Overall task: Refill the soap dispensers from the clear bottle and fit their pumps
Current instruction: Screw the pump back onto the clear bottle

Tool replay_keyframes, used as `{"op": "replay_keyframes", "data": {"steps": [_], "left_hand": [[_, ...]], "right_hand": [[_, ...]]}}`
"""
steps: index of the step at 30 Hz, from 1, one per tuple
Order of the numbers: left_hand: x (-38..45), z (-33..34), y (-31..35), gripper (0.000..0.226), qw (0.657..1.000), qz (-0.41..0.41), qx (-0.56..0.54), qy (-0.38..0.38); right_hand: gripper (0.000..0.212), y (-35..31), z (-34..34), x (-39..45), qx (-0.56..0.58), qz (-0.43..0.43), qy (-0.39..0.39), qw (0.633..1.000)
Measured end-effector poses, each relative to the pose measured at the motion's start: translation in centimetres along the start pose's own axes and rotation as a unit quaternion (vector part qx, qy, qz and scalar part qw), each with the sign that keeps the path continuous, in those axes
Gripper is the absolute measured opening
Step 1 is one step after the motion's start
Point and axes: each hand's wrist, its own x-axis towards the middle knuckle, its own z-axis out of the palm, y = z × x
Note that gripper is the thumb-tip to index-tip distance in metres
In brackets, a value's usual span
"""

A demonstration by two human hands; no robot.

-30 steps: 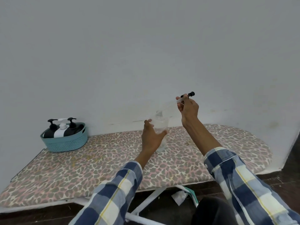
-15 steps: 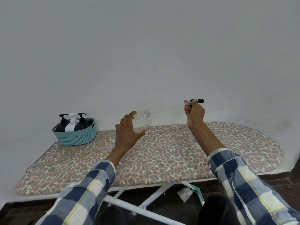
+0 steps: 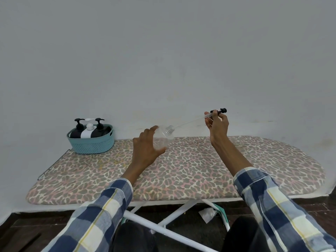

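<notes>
Ironing board: lay beneath both raised forearms. Left hand: gripped clear bottle, tilted neck-right, lower than a second earlier. Right hand: pinched black pump, its tube drawn farther right of the neck.

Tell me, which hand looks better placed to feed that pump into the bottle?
The right hand, probably. It already pinches the pump, whose thin tube slants toward the bottle neck. The left hand is wrapped around the bottle, steadying it.
</notes>
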Motion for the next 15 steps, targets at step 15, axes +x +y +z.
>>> {"op": "replay_keyframes", "data": {"steps": [15], "left_hand": [[0.6,0.4,3.9,0.094,0.988,-0.04,-0.148,0.029]], "right_hand": [[0.021,-0.3,4.8,-5.1,-0.268,-0.216,-0.251,0.905]]}}
